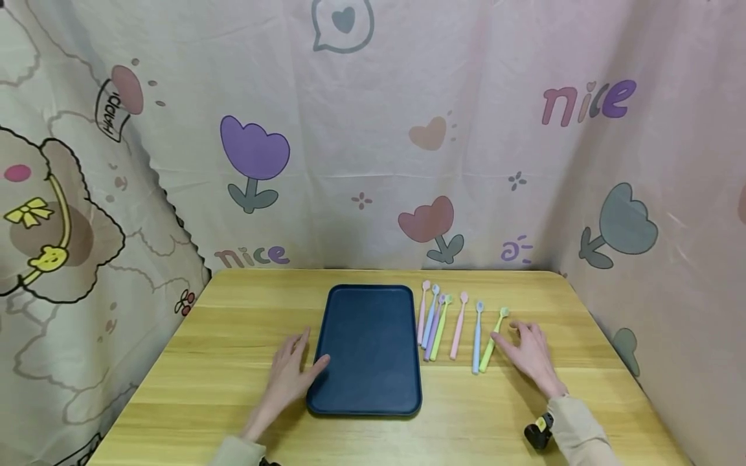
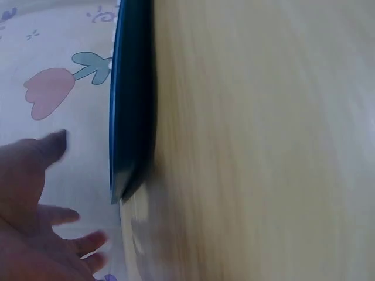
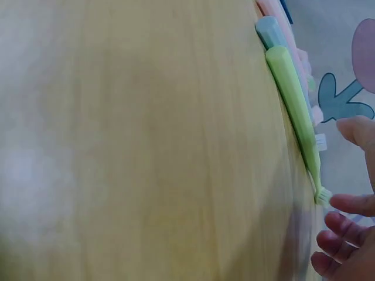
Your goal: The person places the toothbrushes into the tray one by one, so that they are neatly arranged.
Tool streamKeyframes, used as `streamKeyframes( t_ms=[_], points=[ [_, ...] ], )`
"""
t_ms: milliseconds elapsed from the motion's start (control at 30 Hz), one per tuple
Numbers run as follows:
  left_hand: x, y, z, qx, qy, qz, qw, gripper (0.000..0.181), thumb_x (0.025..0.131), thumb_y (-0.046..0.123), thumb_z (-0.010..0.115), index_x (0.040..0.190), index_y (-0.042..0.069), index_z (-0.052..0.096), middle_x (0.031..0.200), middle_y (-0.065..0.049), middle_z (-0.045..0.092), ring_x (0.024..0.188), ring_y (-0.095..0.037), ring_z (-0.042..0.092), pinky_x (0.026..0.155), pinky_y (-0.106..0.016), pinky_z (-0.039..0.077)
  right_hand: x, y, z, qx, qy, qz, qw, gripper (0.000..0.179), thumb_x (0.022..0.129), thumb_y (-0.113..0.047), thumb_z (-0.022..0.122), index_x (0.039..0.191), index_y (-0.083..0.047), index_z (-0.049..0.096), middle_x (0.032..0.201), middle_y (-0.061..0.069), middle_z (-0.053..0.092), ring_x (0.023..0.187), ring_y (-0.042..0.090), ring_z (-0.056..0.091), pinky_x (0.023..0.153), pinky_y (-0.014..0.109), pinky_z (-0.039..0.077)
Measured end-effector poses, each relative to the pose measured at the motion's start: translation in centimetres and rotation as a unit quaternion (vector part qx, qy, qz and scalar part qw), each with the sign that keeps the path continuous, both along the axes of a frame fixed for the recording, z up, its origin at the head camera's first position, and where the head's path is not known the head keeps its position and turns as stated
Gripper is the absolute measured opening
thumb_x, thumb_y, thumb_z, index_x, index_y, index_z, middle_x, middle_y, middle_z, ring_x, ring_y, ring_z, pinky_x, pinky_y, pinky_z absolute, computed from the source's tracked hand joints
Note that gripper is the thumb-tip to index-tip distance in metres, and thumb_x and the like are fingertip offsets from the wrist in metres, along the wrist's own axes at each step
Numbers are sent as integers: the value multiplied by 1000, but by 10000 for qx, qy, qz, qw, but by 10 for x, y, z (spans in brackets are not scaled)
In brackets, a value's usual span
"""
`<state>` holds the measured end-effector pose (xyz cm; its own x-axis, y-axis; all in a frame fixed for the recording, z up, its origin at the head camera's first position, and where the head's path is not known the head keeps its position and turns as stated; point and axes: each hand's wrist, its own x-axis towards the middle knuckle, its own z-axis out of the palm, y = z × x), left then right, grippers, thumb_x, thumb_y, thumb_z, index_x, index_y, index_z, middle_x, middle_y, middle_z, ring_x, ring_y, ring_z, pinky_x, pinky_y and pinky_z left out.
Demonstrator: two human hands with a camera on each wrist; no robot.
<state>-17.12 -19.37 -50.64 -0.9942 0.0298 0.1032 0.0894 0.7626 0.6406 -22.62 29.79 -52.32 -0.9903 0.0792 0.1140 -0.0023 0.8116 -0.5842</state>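
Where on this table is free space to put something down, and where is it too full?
Free: the wooden table left of the left hand, the inside of the dark tray, and the front strip between tray and right hand. Crowded: the row of toothbrushes right of the tray.

Wooden table [image 1: 233, 349], floral "nice" cloth backdrop [image 1: 466, 129] all around.

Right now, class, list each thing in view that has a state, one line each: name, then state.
Tray: flat on the table, nothing in it.
Toothbrushes: seven, lying right of the tray, none picked up.
Left hand: open, thumb at the tray's edge.
Right hand: open, beside the green toothbrush.
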Motion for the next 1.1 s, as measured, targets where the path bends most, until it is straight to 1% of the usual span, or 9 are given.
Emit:
streamKeyframes(
  t_ms=[133,200,300,400,533,667,800,1000,1100],
  points=[
    [-1,2,-2,503,75,164,9986,65,96,33,68,143,-7,48,130,-27,58,121,-43,54,101,-57,48,-3,-2,1,32,49,48,10000,62,93,-48,67,116,10,64,111,27,63,99,35,59,85,48,52],
    [-4,3,-4,736,139,243,9969,54,94,25,70,133,-10,56,114,-21,64,105,-32,61,92,-44,54,-5,-3,2,70,-15,60,10000,56,92,-46,69,107,7,67,103,24,67,90,29,62,77,42,53],
    [-9,5,-5,1018,169,342,9941,42,92,16,73,122,-11,64,97,-14,68,84,-16,62,75,-25,54,-7,-5,4,92,-215,36,9997,50,92,-47,69,98,3,68,93,18,69,78,22,60,66,32,49],
    [-13,7,-6,1172,128,478,9919,35,90,13,73,116,-10,68,91,-11,71,75,-9,61,65,-17,50,-8,-6,5,133,-393,10,9991,46,93,-47,68,91,0,67,82,11,67,68,17,55,59,26,42],
    [-15,7,-6,1211,64,649,9905,27,89,9,73,108,-9,72,88,-12,74,75,-11,66,64,-15,51,-10,-7,8,157,-552,-14,9983,43,94,-46,65,74,-9,61,63,-1,53,57,13,44,53,23,33],
    [-16,3,-6,1108,26,596,9921,19,89,6,72,103,-6,75,88,-13,75,79,-18,70,65,-17,53,-11,-5,9,147,-707,58,9974,46,96,-44,63,63,-15,51,55,-6,40,53,11,37,51,22,29],
    [-18,0,-8,1160,-135,517,9918,17,90,4,70,104,-5,75,91,-16,75,78,-20,70,63,-21,55,-12,-4,11,86,-820,133,9965,43,96,-41,64,65,-13,56,57,-5,43,54,12,39,51,22,30],
    [-20,-4,-6,1777,-596,544,9808,17,90,-1,68,104,-10,73,94,-24,75,65,-24,71,55,-30,60,-16,-5,11,-168,-1036,149,9944,38,95,-36,65,67,-12,59,57,-5,45,54,11,41,50,22,32],
    [-21,-5,-5,1802,-706,536,9796,17,90,-1,68,104,-10,72,92,-23,75,63,-23,70,55,-32,61,-17,-6,11,-312,-1160,123,9927,37,95,-33,65,65,-13,56,55,-6,45,52,10,41,48,22,33]
  ],
)
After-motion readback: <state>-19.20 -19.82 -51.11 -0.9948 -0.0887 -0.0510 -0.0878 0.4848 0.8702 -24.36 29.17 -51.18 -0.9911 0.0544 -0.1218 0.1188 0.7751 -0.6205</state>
